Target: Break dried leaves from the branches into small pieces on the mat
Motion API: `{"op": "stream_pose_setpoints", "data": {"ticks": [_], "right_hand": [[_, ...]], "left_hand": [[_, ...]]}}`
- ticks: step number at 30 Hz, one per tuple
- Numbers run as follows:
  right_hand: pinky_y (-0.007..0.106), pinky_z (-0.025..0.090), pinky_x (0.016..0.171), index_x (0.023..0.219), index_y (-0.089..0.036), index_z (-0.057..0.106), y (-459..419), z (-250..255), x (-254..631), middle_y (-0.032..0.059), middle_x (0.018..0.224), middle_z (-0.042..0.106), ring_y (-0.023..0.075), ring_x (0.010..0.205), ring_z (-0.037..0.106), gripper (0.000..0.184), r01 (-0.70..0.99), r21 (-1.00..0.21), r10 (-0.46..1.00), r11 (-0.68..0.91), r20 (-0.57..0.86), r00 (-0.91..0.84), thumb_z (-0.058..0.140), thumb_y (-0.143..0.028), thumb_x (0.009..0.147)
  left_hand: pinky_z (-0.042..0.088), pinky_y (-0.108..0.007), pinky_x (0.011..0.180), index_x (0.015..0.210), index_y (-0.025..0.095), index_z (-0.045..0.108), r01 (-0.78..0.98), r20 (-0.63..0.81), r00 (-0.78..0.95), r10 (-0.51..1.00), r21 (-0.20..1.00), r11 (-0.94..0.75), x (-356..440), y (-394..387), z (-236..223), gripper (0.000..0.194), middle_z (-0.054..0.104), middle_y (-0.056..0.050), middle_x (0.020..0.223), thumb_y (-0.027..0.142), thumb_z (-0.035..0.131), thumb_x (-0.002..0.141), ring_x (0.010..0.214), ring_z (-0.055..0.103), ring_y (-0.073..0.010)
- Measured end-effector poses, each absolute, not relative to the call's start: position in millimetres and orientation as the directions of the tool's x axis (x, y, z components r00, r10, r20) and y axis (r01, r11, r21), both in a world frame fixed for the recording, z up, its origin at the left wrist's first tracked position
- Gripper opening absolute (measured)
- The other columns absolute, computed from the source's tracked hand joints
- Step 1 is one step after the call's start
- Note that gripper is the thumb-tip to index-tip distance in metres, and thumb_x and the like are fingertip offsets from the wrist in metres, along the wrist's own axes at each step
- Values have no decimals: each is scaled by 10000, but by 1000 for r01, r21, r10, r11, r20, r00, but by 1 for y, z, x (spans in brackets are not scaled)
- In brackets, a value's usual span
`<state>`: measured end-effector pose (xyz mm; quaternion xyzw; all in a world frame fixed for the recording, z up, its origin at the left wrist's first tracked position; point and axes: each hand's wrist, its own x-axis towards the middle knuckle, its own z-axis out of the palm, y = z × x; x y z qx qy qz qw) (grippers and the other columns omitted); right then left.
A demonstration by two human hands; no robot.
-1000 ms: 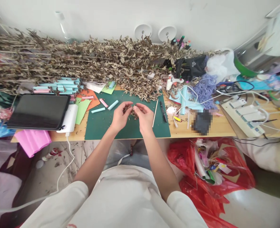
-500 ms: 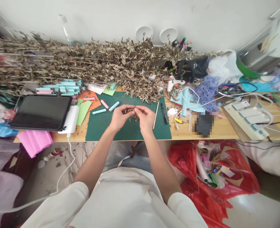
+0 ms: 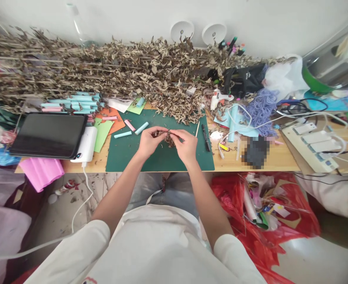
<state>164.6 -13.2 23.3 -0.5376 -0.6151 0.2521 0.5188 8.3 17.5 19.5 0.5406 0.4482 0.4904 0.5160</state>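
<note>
Both hands are over the green cutting mat (image 3: pixel 126 157), their fingertips meeting in a pinch. My left hand (image 3: pixel 150 141) and my right hand (image 3: pixel 186 145) are closed on a small piece of dried leaf (image 3: pixel 169 131), mostly hidden by the fingers. Just below them lies a small heap of crumbled dried leaves (image 3: pixel 168 141) on the mat. Left of the hands are a pink paper roll (image 3: pixel 129 125) and two blue rolls, one of them a blue paper roll (image 3: pixel 123 134). A thin stick (image 3: pixel 197 129) and a black pen (image 3: pixel 205 137) lie to the right.
Long dried leafy stalks (image 3: pixel 108 71) cover the back of the table. A tablet (image 3: pixel 49 134) and a white power bank (image 3: pixel 86 144) sit left; a glue gun (image 3: pixel 219 98), purple yarn (image 3: pixel 261 110) and a power strip (image 3: pixel 311 148) right. A red bag (image 3: pixel 229 197) is below.
My right hand has shifted slightly right, and its fingers now point more inward, pinching at the left fingertips. The whole view has tilted slightly.
</note>
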Motion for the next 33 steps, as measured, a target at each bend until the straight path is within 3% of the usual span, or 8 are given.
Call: {"op": "stream_pose_setpoints", "data": {"ticks": [7, 14, 21, 24, 28, 33], "right_hand": [[300, 548, 771, 889, -228, 744, -12, 19, 165, 31, 885, 749, 167, 801, 688, 142, 504, -791, 899, 346, 433, 62, 605, -253, 901], [308, 559, 813, 913, -231, 745, -16, 11, 166, 36, 921, 761, 171, 848, 707, 145, 515, -761, 879, 394, 477, 32, 602, -256, 913], [336, 566, 848, 972, -234, 724, -13, 4, 171, 59, 953, 751, 187, 903, 696, 203, 622, -618, 843, 481, 521, -135, 524, -270, 961], [348, 551, 855, 960, -209, 696, -13, 7, 167, 89, 951, 733, 197, 913, 675, 224, 658, -568, 816, 495, 563, -128, 476, -248, 971], [323, 541, 789, 909, -202, 655, -14, 14, 158, 71, 875, 704, 182, 829, 652, 207, 633, -666, 840, 395, 541, 45, 458, -237, 959], [294, 558, 749, 910, -203, 676, -14, 18, 158, 47, 877, 715, 164, 791, 667, 165, 434, -863, 887, 260, 390, 245, 540, -297, 925]], "left_hand": [[545, -324, 785, 879, 154, 769, -182, -49, 181, 982, 980, 82, 10, 14, 22, 295, 733, -49, 819, 333, 838, 655, 754, 674, -171], [525, -297, 717, 822, 151, 776, -52, -58, 134, 989, 996, 66, 11, 14, 18, 272, 732, -44, 768, 322, 841, 621, 699, 642, -157], [540, -310, 754, 763, 125, 735, -159, -245, 240, 939, 944, 288, 5, 17, 31, 292, 698, -29, 701, 265, 868, 545, 680, 643, -140], [545, -306, 767, 762, 120, 723, -228, -299, 243, 923, 907, 354, 7, 18, 36, 313, 695, -22, 704, 243, 879, 520, 686, 650, -132], [539, -264, 717, 754, 121, 721, -315, -286, 220, 933, 884, 345, 14, 16, 36, 319, 689, -9, 685, 227, 888, 505, 654, 646, -109], [556, -273, 775, 779, 134, 730, -422, -310, 216, 926, 825, 375, 16, 17, 27, 290, 702, -13, 714, 207, 880, 541, 690, 664, -107]]}}
